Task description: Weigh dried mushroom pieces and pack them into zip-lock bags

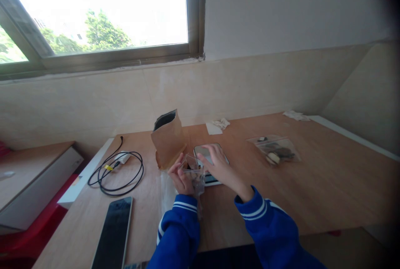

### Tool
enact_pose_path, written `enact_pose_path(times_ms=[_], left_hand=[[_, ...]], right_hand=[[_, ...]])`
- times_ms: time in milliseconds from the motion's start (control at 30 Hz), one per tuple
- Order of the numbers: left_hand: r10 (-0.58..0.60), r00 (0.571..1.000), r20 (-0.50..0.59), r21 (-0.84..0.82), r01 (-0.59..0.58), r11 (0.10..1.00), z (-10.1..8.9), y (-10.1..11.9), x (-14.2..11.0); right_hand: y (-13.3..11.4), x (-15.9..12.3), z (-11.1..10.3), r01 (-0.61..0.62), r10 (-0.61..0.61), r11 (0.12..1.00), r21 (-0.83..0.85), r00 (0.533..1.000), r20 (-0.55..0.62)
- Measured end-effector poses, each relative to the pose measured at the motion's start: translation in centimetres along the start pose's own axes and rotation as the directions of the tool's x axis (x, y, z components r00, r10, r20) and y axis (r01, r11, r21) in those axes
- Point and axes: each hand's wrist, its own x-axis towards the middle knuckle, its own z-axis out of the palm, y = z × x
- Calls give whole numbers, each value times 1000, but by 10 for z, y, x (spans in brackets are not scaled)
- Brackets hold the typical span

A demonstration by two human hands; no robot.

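A clear plastic bag with some small dark and pale pieces inside is between my hands, its mouth spread apart. My left hand grips the bag's left side. At the right edge of the mouth, my right hand has its fingertips on the plastic; its thumb is partly hidden. Beneath my right hand lies a small flat digital scale, its plate partly covered by my fingers. Just behind my left hand stands an open brown paper pouch with a dark inside.
A coiled black cable with a white adapter lies at the left, with a phone in front. Rightward is a zip bag of dark and pale pieces. Crumpled tissue and more tissue lie along the wall.
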Motion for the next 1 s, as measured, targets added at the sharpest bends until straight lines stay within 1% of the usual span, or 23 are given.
enact_pose_path(times_ms=[67,200,300,367,433,533,633,700,767,833,933,1000], left_hand=[[20,1000,6,-8,-20,1000,-1,-1,0],[62,998,-4,-41,-62,997,-1,-2,1],[98,995,-20,-58,-99,993,-1,-2,0],[92,995,-23,-81,-94,992,0,-1,-1],[79,997,-18,-111,-80,991,1,1,-2],[69,998,11,-117,-67,991,1,4,-3],[46,999,7,12,-46,999,-1,7,0],[13,1000,-24,124,-10,992,-3,7,3],[-36,998,-45,178,43,983,-4,7,5],[-103,993,-49,174,110,978,-5,6,7],[-214,976,-24,180,215,960,-5,2,6],[-247,969,-7,201,243,949,-7,-1,5]], right_hand=[[4,-16,8,-42,43,999,8,997,-61],[9,-47,28,-180,187,976,121,981,-52],[9,-57,39,-268,272,920,287,962,28],[8,-58,43,-300,290,870,391,953,85],[6,-55,43,-287,277,839,462,957,91],[2,-52,36,-223,220,821,525,973,69],[0,-52,24,-182,178,810,558,982,62],[-1,-53,15,-161,160,816,555,986,51],[-1,-54,8,-134,132,833,537,990,42],[1,-54,3,-103,94,850,516,995,44],[4,-54,-2,-83,67,874,479,996,51],[7,-53,-6,-87,66,891,446,996,62]])
